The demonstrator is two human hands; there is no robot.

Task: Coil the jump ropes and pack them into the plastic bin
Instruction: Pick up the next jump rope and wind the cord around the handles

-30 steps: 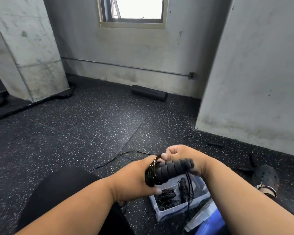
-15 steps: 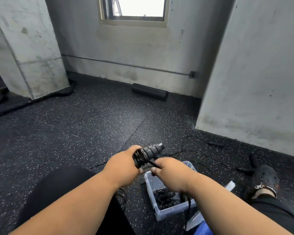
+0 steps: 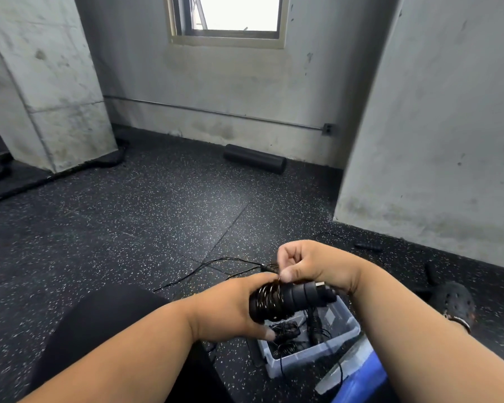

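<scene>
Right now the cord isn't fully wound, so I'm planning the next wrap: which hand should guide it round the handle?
The right hand. It already pinches the cord just above the handle, while the left hand grips the handle's wound end, steadying it over the plastic bin.

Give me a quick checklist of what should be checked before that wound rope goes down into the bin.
1. Handles held firm: ok. The left hand grips the handles.
2. Cord wound up: not ok. The right hand pinches the cord at the coil, and loose cord trails on the floor.
3. Cord end secured: cannot tell, the fingers hide it.
4. Bin within reach: ok. The plastic bin sits right under the hands.
5. Room in the bin: ok. Coiled ropes lie inside, with bare bottom showing.
</scene>
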